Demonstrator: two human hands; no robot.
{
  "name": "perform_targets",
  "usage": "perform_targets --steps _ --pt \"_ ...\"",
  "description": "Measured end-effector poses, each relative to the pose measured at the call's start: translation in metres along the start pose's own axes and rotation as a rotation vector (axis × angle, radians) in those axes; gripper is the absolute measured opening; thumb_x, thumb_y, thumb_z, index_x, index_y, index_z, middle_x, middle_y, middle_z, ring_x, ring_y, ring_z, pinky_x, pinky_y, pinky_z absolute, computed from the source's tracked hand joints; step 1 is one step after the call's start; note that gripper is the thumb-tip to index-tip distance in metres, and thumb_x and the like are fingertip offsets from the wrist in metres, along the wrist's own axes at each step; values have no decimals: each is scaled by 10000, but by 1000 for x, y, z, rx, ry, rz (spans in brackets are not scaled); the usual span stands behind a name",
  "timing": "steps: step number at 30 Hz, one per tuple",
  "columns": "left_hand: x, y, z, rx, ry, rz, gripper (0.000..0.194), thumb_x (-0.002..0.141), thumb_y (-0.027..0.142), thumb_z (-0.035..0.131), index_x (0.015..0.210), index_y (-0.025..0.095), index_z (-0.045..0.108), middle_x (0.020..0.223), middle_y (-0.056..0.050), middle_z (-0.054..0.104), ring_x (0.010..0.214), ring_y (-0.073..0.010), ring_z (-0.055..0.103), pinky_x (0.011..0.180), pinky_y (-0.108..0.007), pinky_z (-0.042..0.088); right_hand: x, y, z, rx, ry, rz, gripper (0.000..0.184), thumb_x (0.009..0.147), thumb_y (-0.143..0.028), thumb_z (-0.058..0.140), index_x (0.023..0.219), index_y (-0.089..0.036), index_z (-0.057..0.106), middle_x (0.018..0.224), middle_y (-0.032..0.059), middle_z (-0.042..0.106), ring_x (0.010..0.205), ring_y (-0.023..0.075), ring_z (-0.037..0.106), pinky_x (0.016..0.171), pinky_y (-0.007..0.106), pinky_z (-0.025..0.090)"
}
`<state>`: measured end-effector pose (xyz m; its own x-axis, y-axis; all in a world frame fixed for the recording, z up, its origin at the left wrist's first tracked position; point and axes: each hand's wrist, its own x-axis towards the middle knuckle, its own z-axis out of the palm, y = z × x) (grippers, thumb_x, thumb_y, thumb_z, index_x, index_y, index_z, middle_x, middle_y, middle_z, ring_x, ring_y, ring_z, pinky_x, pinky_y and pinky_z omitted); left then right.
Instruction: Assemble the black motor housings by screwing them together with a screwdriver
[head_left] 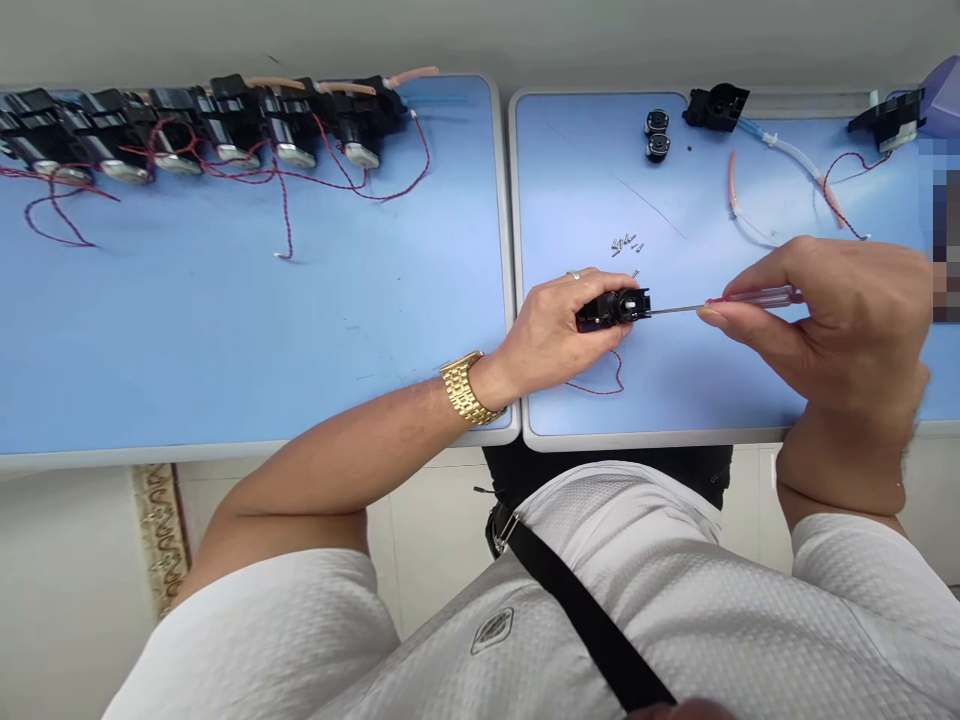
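My left hand [551,330] grips a small black plastic housing [613,309] against the blue tabletop's surface level, with a ring on one finger. My right hand [832,320] holds a screwdriver [754,297] with a clear handle and red band between thumb and fingers. Its thin steel shaft reaches to the end of the housing, and the tip is hidden at the housing. A small cluster of tiny metal screws [626,245] lies just above the housing. A thin red twisted wire [600,387] trails from under my left hand.
Two blue tables meet at a grey-rimmed gap [512,260]. The left table [262,330] holds a row of several black motor assemblies [232,125] with red wires. At the back of the right table are two round parts [657,135], a black housing [715,106], and tubing [780,150].
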<state>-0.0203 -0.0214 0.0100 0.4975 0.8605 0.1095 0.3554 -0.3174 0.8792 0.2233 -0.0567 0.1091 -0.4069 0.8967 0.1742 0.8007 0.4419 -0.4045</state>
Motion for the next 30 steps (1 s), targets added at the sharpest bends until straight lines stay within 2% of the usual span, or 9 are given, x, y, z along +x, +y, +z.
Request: perform_targets --steps 4,7,10,15,18,21,23,27,30 --pt "-1 0 0 12 -3 0 390 955 239 742 1339 237 811 1255 -60 856 1096 -219 795 1040 -368 629 -1 9 -3 -12 15 3 238 1058 -570 731 1221 -403 778 1022 24 842 987 315 812 762 453 612" --pt "-1 1 0 -15 2 8 389 957 244 744 1339 228 813 1238 -59 857 1082 -213 795 1036 -361 631 -5 21 -7 41 93 -78 111 1116 -386 655 1146 -386 763 1027 -5 853 900 261 815 783 439 613" --pt "0 1 0 -21 9 5 394 952 243 743 1340 224 813 1259 -64 857 1103 -219 799 1053 -371 632 -8 28 -7 116 159 -133 137 1101 -266 659 1094 -378 737 1041 -29 864 865 238 822 749 433 616" --pt "0 -1 1 5 14 7 400 945 240 745 1339 233 812 1287 -63 857 1125 -228 804 1066 -384 632 -6 30 -2 -3 222 -77 79 1097 -367 719 1019 -374 728 940 -45 859 750 243 811 629 440 575" --pt "0 -2 1 3 9 18 399 944 238 748 1337 234 813 1300 -61 857 1135 -228 804 1064 -378 631 -2 36 3 -28 357 -225 281 1094 -481 756 893 -287 723 734 -41 797 594 204 753 503 373 464" --pt "0 -2 1 -5 18 32 396 947 231 741 1336 223 815 1294 -60 858 1131 -220 803 1061 -365 629 0 42 5 -94 391 -258 392 1085 -534 773 831 -243 701 626 -49 727 527 167 686 485 342 381" --pt "0 -2 1 -11 25 39 396 950 231 739 1338 216 814 1284 -58 859 1125 -214 803 1061 -357 628 0 43 4 -74 370 -251 334 1090 -520 763 900 -247 733 674 -44 754 553 170 696 499 346 406" --pt "-1 -1 1 -36 33 40 389 956 236 745 1336 197 815 1264 -63 860 1114 -209 805 1059 -346 628 -3 34 -3 56 206 -203 101 1110 -304 714 1197 -310 765 1070 -13 877 853 221 849 680 366 594" --pt "0 -1 1 -37 33 38 384 955 233 743 1331 201 816 1269 -61 859 1121 -209 804 1060 -344 626 -5 28 -7 47 207 -204 141 1081 -200 735 1105 -338 752 1048 -55 876 845 200 845 710 355 609"
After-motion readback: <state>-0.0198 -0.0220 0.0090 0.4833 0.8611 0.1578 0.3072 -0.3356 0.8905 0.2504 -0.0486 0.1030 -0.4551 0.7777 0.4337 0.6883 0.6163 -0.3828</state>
